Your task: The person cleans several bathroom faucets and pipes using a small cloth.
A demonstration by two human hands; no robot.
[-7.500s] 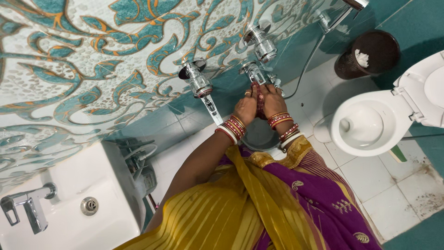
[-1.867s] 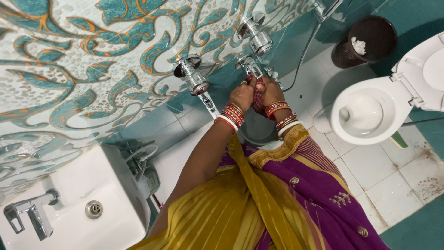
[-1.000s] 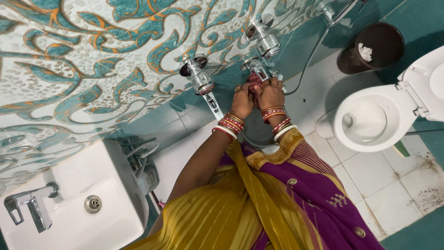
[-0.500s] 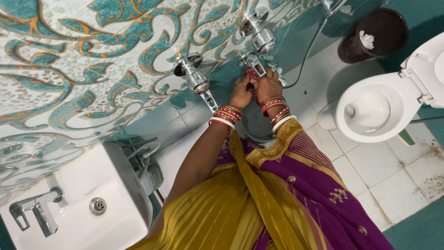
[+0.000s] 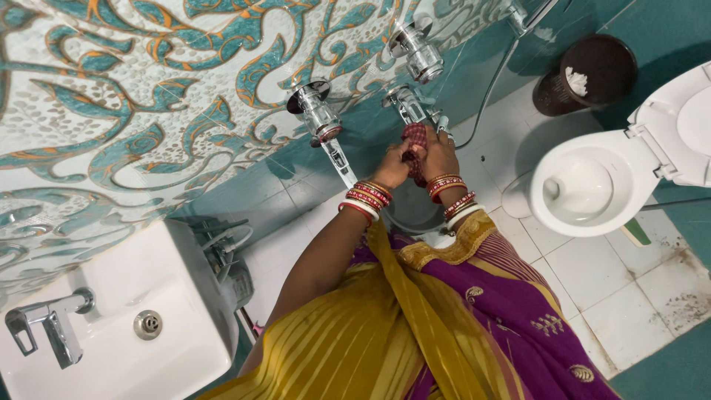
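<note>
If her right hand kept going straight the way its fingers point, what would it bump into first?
Most likely the chrome wall tap right above the right hand, which grips a dark red cloth together with the left hand. Past that comes the patterned tiled wall. Depth is hard to judge.

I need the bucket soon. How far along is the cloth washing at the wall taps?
Done: nothing visibly finished. In hand: the left hand and right hand press a dark red cloth together under the chrome tap, over the dark bucket. Left: the cloth isn't set aside; whether water runs is unclear.

Both hands [image 5: 418,159] together, fingers [image 5: 406,154] clenched
</note>
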